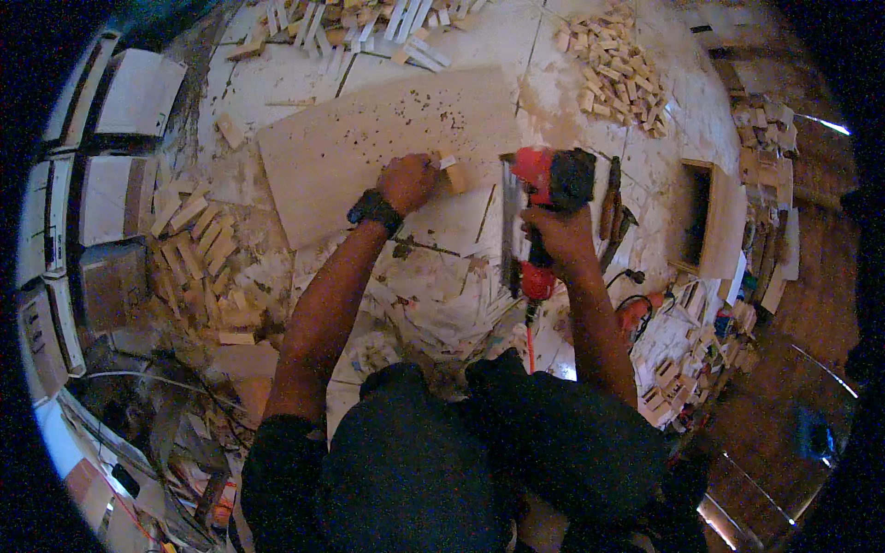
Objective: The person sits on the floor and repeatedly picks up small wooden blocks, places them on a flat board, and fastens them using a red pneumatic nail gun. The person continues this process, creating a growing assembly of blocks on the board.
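My left hand [408, 184], a dark watch on its wrist, is closed at the end of a small wooden block [454, 177]. It sits over the right part of a wide pale wooden board [318, 166] on the floor; the fingertips are partly hidden. To the right, my right hand [562, 241] is wrapped round the grip of a red and black nail gun [544, 175]. The tool stands beside the board, apart from the block, and a red air hose [530, 346] runs from its lower end toward me. Small dark specks dot the board's far half.
Wooden strips lie piled at left [207, 244], and more strips [396, 23] at the far side. A heap of small blocks [618, 74] is at far right. An open wooden box [710, 219] stands at right, near hand tools [613, 207]. White-fronted cabinets [115, 198] line the left.
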{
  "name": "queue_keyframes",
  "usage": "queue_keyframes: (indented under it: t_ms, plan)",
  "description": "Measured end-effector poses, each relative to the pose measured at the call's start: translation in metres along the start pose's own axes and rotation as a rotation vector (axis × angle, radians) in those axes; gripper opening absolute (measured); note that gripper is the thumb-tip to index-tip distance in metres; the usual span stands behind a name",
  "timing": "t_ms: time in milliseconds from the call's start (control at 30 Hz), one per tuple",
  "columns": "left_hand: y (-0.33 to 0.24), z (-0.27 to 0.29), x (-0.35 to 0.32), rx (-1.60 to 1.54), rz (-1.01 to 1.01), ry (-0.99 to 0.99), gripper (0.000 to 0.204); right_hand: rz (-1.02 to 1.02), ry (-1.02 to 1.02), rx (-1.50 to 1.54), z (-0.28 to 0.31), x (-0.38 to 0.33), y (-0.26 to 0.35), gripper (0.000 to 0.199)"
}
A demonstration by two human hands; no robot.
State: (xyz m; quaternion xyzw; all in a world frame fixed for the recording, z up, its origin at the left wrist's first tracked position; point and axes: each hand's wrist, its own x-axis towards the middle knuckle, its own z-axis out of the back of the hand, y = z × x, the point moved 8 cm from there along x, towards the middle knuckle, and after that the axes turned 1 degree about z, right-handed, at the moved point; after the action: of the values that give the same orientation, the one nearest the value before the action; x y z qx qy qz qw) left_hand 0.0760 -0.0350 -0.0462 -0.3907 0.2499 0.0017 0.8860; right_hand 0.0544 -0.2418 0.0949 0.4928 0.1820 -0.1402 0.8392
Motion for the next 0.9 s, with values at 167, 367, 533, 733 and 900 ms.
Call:
queue_keyframes:
  t_ms: [167,367,533,733,900]
  plan:
    - [-0.032,0.019,-0.057,0.29,-0.132,-0.475,0.02,-0.012,-0.191,0.017,0.064,-0.012,-0.016,0.023]
    - [-0.071,-0.091,-0.087,0.183,-0.281,-0.238,0.03,-0.174,-0.128,0.127,0.07,-0.022,-0.053,0.032]
    - [-0.074,-0.122,-0.084,0.394,-0.188,-0.12,0.025,-0.14,-0.076,0.08,0.066,-0.023,-0.061,0.029]
    - [-0.048,-0.093,-0.082,0.126,-0.037,-0.078,0.022,-0.108,-0.09,0.085,0.067,-0.024,-0.052,0.029]
    - [-0.012,-0.052,-0.09,-0.805,0.158,-0.318,0.019,-0.106,-0.076,0.112,0.061,-0.023,-0.045,0.033]
